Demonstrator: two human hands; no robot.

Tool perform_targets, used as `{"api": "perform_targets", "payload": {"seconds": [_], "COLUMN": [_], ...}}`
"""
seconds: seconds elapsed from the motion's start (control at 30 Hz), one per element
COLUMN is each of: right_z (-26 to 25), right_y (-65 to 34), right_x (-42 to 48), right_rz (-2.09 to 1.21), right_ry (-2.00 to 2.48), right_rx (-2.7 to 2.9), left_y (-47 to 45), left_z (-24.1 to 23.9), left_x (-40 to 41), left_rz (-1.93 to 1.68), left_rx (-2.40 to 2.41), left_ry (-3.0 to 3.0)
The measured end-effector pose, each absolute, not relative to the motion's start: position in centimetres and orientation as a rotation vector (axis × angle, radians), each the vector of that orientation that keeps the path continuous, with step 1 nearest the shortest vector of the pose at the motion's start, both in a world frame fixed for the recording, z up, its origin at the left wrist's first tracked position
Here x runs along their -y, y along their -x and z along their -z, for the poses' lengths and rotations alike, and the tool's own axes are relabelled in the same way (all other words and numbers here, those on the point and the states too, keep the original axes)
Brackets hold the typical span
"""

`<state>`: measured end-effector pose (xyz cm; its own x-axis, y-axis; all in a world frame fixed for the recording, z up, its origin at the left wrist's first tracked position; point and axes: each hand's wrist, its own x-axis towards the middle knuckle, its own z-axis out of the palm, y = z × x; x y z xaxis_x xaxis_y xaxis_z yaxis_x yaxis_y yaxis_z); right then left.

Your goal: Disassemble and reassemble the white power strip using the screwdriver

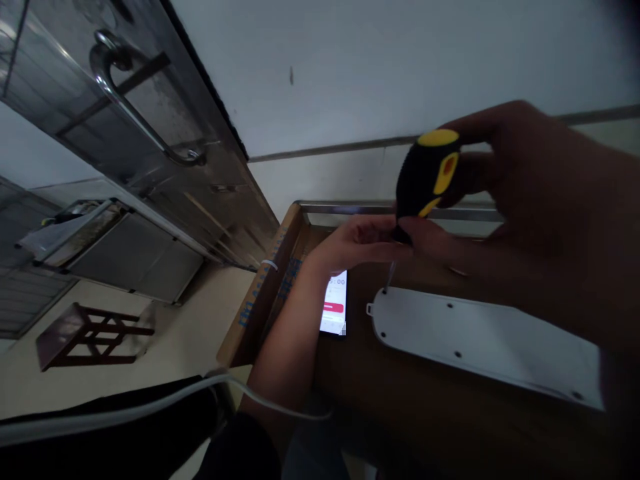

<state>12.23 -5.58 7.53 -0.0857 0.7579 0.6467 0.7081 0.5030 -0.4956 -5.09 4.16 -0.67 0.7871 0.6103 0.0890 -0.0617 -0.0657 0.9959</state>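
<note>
Screwdriver [416, 180] is up over the left end of a long white casing [480, 340] lying flat on the brown table [345, 373], and its thin shaft [391, 275] runs down to the far left hole [385, 291], so I'd call this the bit where a screw gets worked at that corner. Can't tell if it's being tightened or loosened, and the tip is too small to say how well it's seated. I count 5 dark holes in view, the others nearer or further right. Pose-wise, the right hand [530, 193] comes in from the right, palm arched, fingers and thumb clamped round the black and yellow handle. Left hand [357, 240] reaches in from the near side, forearm angled far and right past a lit phone [336, 310], fingertips closed together at the neck of the handle, looks like a guide more than a power grip. Handle leans a bit to the right of the hole, so imo the next move calls for lining the shaft up square, pressing down lightly and letting the right hand do the twisting
</note>
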Motion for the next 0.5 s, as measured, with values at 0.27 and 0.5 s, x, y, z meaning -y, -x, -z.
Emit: {"api": "perform_targets", "payload": {"seconds": [0.27,0.5], "right_z": [-8.49,-8.31], "right_y": [-12.14,-11.97], "right_x": [6.04,6.09], "right_rz": [-0.258,-0.108], "right_ry": [1.141,1.235], "right_rx": [1.897,1.888], "left_y": [5.96,5.52], "left_z": [0.54,0.05], "left_x": [-4.71,-4.61], "left_rz": [-0.579,-0.635], "left_rx": [-0.248,-0.303], "left_ry": [-1.486,-1.45]}}
